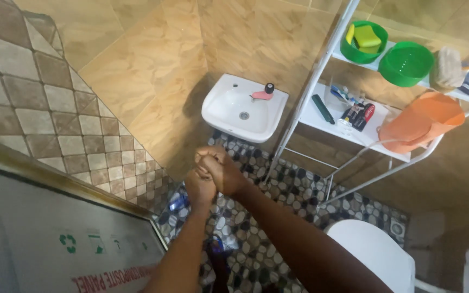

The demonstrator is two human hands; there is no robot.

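Observation:
My two hands are pressed together in front of me, above the pebble-patterned floor (294, 187). My right hand (221, 168) lies over my left hand (199, 187), and its fingers wrap around the left fingers. I see no object held between them. Beyond the hands, a small white washbasin (243, 107) hangs on the tan tiled wall, with a pink item and a dark cap resting on its rim (264, 93).
A white metal rack (321, 116) stands right of the basin, holding two green bowls (406, 63), a yellow sponge, toothbrushes, tubes and an orange bucket (422, 122). A white toilet lid (375, 252) is at the lower right. A door edge (55, 179) runs along the left.

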